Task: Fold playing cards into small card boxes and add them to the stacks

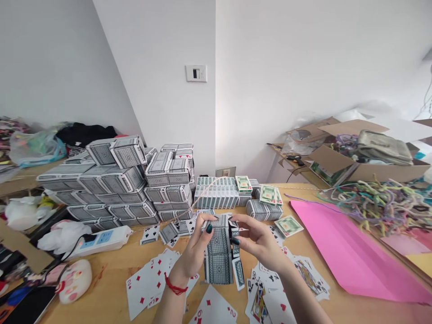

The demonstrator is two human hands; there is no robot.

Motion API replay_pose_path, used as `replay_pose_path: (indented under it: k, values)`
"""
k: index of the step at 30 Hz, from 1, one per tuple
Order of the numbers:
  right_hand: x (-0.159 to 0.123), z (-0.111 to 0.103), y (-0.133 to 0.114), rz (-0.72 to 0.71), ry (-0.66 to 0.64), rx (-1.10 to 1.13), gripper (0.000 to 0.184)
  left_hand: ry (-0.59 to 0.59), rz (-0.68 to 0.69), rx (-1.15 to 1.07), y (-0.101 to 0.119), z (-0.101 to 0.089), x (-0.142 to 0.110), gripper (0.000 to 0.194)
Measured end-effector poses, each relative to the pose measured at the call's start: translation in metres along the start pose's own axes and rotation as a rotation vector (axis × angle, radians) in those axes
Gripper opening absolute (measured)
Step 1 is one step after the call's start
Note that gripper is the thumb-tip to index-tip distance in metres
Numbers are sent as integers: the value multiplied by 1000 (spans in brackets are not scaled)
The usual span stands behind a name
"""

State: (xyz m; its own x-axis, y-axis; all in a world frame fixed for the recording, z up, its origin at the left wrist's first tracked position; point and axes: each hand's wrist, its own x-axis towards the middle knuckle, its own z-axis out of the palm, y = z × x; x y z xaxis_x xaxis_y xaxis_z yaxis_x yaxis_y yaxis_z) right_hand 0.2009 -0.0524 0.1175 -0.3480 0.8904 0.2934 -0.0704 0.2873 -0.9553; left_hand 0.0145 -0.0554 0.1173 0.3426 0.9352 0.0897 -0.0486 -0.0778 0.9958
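Observation:
A block of folded playing cards [218,258] with grey patterned backs stands on the table in front of me. My left hand [191,254], a red string bracelet at its wrist, grips its upper left side. Thumb and fingers of my right hand [261,240] are closed at its upper right edge, beside a dark gap between the cards. Just below this, a narrow folded card [238,273] leans against the block's right side. Loose face-up cards lie around it, with diamonds [153,274] on the left and clubs and hearts [266,288] on the right.
Tall stacks of similar card blocks [111,184] stand at the back left. Card boxes [218,193] line the wall side. A white power strip [101,240] lies left, pink paper [344,252] right. Tangled yarn [367,202] and an open carton [381,173] fill the far right.

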Motion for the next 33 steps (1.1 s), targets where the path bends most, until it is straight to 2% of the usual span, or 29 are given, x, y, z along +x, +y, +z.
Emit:
replay_pose_path:
  k: [9, 17, 24, 27, 33]
  values:
    - [-1, 1, 1, -3, 15, -22, 31, -10, 20, -39, -12, -8, 1, 26]
    - [-1, 1, 6, -2, 22, -56, 34, -65, -2, -92, -9, -8, 0, 23]
    - [-2, 8, 9, -58, 106, -121, 35, -46, 33, -103, -5, -10, 1, 21]
    - [-2, 11, 9, -58, 103, -123, 35, -69, 44, -119, -4, -11, 1, 19]
    - [-3, 12, 8, -46, 97, -166, 31, -38, 37, -125, -6, -10, 2, 18]
